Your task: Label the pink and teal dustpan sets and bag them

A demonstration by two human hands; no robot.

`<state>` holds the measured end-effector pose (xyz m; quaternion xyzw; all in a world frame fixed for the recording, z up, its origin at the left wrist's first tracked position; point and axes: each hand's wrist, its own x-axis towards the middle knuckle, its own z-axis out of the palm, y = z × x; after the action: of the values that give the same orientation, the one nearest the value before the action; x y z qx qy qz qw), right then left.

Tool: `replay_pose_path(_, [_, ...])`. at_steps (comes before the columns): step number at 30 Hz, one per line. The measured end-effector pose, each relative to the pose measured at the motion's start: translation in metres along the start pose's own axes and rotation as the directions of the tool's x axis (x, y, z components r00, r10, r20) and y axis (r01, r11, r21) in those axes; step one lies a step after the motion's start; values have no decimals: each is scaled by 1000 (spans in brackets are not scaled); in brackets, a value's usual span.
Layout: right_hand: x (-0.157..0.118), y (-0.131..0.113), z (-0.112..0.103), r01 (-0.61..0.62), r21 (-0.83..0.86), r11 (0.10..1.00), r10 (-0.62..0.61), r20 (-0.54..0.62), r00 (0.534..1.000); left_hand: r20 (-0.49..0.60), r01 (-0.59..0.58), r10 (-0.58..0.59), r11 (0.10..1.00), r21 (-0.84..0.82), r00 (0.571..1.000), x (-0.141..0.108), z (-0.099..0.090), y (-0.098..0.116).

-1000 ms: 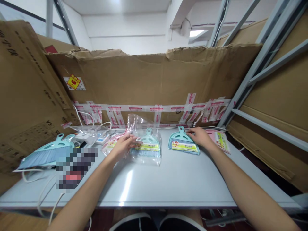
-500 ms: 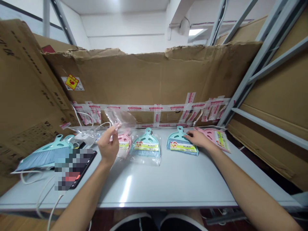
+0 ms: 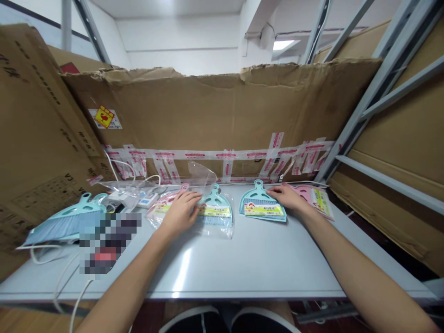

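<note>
My left hand [image 3: 182, 210] is over the gap between a bagged pink dustpan and brush set [image 3: 161, 206] and a bagged teal set [image 3: 215, 199]. Its fingers curve down on a clear plastic bag [image 3: 204, 173], which stands up beyond them; the fingertips are partly hidden. My right hand [image 3: 287, 196] has its fingers closed on the right edge of an unbagged teal dustpan and brush set [image 3: 258, 203] with a yellow-green label card. Partly behind that hand, another pink dustpan set [image 3: 317, 199] lies on the table.
A teal dustpan with brush [image 3: 69, 219] lies at the left, beside a blurred dark device [image 3: 113, 243] and white cables [image 3: 67, 277]. Crumpled clear plastic [image 3: 126, 192] lies behind them. A tall taped cardboard sheet [image 3: 222, 115] backs the grey table [image 3: 263, 263]; metal shelf posts [image 3: 367, 101] flank it.
My left hand has moved right and down with the clear bag, from above the pink set to beside the bagged teal set. My right hand stays nearly still on the teal dustpan set.
</note>
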<state>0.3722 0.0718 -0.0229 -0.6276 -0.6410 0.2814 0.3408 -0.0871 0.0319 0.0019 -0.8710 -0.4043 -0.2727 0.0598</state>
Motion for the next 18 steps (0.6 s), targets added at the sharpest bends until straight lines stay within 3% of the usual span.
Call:
replay_pose_path(4, [-5,-5,2,-29,144,989,30,-4,1000,-6,66,-67,995,-76,998,0,-10,12])
replay_pose_path(7, [-10,-14,1,-59,254,965,41,74,996,-5,101,-102,987,-128,995,1,-11,17])
replay_pose_path(15, [-36,-54,-5,-136,384,913,13,308,951,-116,76,-79,996,-36,990,0,14,3])
replay_pose_path(18, [-47,-68,-6,-142,383,913,-3,354,935,-105,78,-77,997,2,992,1,18,1])
